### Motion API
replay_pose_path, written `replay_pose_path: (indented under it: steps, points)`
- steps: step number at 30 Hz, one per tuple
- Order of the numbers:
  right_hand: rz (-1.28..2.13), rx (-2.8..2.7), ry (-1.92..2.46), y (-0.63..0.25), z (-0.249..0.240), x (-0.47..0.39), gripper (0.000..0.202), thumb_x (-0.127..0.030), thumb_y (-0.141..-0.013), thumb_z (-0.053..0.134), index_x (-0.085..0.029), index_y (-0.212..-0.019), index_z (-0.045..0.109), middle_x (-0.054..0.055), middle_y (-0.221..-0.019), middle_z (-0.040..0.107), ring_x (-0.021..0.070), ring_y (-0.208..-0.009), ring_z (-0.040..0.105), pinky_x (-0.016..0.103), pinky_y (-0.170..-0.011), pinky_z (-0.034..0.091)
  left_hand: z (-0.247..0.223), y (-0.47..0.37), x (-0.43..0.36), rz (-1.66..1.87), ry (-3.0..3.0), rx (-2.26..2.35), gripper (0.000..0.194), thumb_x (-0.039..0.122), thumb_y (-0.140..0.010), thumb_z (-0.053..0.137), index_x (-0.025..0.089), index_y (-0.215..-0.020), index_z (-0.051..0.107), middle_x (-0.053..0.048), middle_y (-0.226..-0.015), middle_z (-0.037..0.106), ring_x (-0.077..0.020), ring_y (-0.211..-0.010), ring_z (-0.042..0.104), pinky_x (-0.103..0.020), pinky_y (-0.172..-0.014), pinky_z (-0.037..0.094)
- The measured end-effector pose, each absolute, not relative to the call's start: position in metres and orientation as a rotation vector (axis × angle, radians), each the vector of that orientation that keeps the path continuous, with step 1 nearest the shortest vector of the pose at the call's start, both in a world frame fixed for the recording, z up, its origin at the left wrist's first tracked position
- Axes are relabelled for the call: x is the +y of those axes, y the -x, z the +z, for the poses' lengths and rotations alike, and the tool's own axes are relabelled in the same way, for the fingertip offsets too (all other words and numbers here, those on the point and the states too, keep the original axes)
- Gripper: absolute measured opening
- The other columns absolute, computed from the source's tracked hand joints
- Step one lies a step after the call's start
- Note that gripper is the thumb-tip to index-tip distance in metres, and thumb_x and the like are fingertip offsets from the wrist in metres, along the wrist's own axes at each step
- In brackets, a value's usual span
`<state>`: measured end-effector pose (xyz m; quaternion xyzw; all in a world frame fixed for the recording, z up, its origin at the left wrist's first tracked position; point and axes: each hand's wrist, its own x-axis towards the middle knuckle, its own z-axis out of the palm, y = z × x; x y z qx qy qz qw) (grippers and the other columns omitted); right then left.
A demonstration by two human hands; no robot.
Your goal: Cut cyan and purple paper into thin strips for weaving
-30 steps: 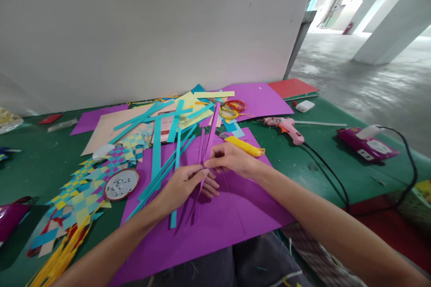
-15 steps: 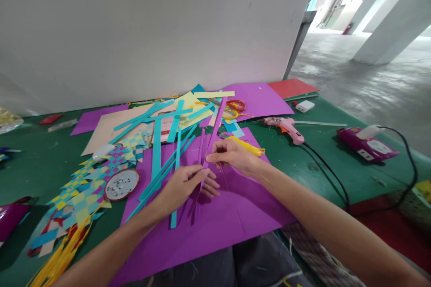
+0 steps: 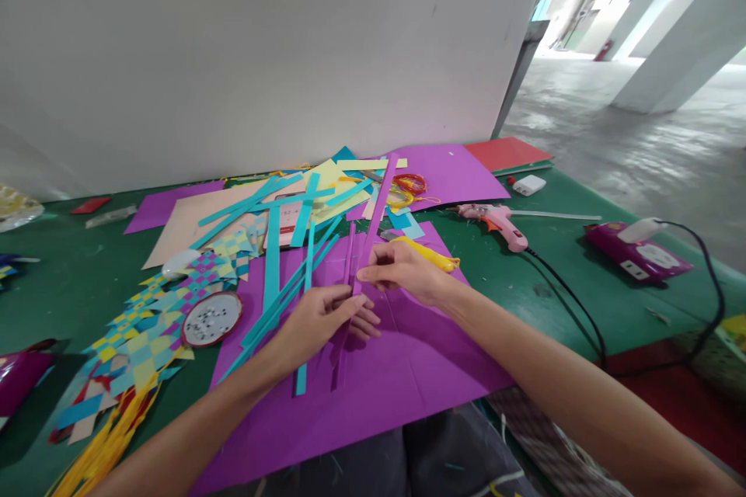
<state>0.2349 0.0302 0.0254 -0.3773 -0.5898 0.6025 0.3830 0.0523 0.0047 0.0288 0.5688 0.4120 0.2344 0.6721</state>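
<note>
A long purple paper strip [image 3: 381,198] slants up and away from my fingers, over the pile at the back. My right hand [image 3: 399,268] pinches it between thumb and fingers. Lower on the same strip, my left hand [image 3: 335,314] has it between thumb and fingers. Other narrow purple strips [image 3: 350,252] lie by my left hand, partly hidden by it. Beneath both hands is a large purple sheet [image 3: 402,388]. Several turquoise paper strips [image 3: 272,256] lie on its left side.
A pink glue gun [image 3: 493,224] with a black cord lies right, near a purple power socket block [image 3: 638,252]. Yellow-handled scissors [image 3: 428,252] are beside my right hand. On the left are a round dish of small beads [image 3: 211,318], woven paper pieces [image 3: 140,349] and a phone [image 3: 287,221].
The purple strip has slid upward, its far end now reaching higher over the pile and less of it showing below my left hand. Both hands stay in nearly the same place.
</note>
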Motion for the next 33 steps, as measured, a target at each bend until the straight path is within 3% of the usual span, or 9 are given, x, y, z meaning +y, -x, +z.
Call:
replay_pose_path:
  steps: [12,21,33]
  points:
    - [1.567,-1.515,0.975,-0.2336,0.0271,0.0307,0.025,-0.034,-0.073,0.068,-0.017,-0.062,0.054,-0.005,-0.052,0.050,0.0065,-0.046,0.040,0.023,-0.043,0.026,0.0288,-0.0512,0.0051,0.537,-1.284,0.888,0.029,0.034,-0.091,0.048,0.009,-0.089,0.062,-0.013,-0.083,0.074,-0.0236,-0.071,0.072,-0.036,-0.067,0.058]
    - [1.558,-1.447,1.018,-0.2320,0.0251,0.0296,0.027,-0.033,-0.071,0.070,-0.020,-0.056,0.051,-0.004,-0.048,0.046,0.0081,-0.045,0.038,0.027,-0.045,0.025,0.0270,-0.0523,0.0052,0.516,-1.289,0.929,0.025,0.033,-0.085,0.059,0.009,-0.084,0.062,-0.014,-0.084,0.073,-0.0250,-0.074,0.072,-0.036,-0.068,0.058]
    - [1.565,-1.328,0.950,-0.2280,0.0217,0.0299,0.028,-0.031,-0.069,0.071,-0.019,-0.055,0.049,-0.006,-0.045,0.045,0.0068,-0.043,0.037,0.025,-0.044,0.023,0.0297,-0.0530,0.0053,0.511,-1.315,0.873,0.028,0.033,-0.090,0.048,0.008,-0.090,0.062,-0.016,-0.087,0.074,-0.0242,-0.071,0.072,-0.037,-0.066,0.058]
